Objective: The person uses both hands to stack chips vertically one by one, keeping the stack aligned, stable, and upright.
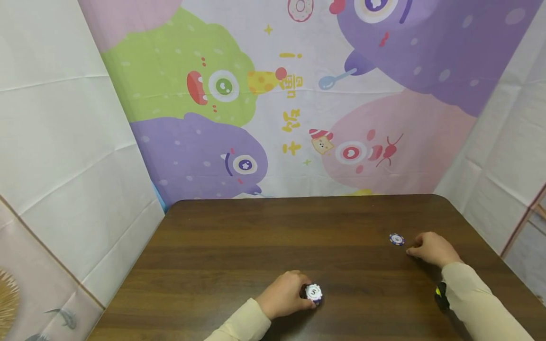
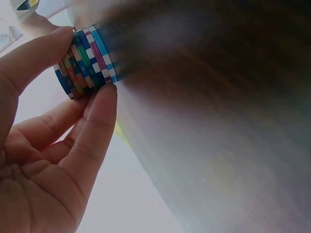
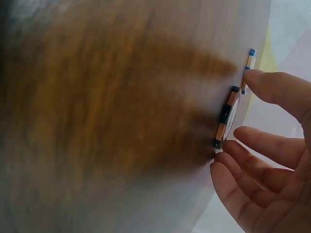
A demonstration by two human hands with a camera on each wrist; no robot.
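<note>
Near the front middle of the table, my left hand (image 1: 283,293) grips a stack of poker chips (image 2: 87,60) by its sides, thumb on one side and fingers on the other. A white-faced chip (image 1: 313,293) tops the stack. Whether the stack touches the table I cannot tell. At the right, my right hand (image 1: 435,248) is low over the table, its thumb and bent fingers spread around a black-and-orange-edged poker chip (image 3: 227,118). A gap shows by the thumb. That chip is hidden in the head view. Just left of this hand lies a blue-and-white poker chip (image 1: 396,239).
The brown wooden table (image 1: 256,232) has rounded far corners. Behind it hangs a cartoon-printed cloth (image 1: 290,175), with pale cloth (image 1: 77,142) at the left side. A black device (image 1: 442,296) sits at the right wrist.
</note>
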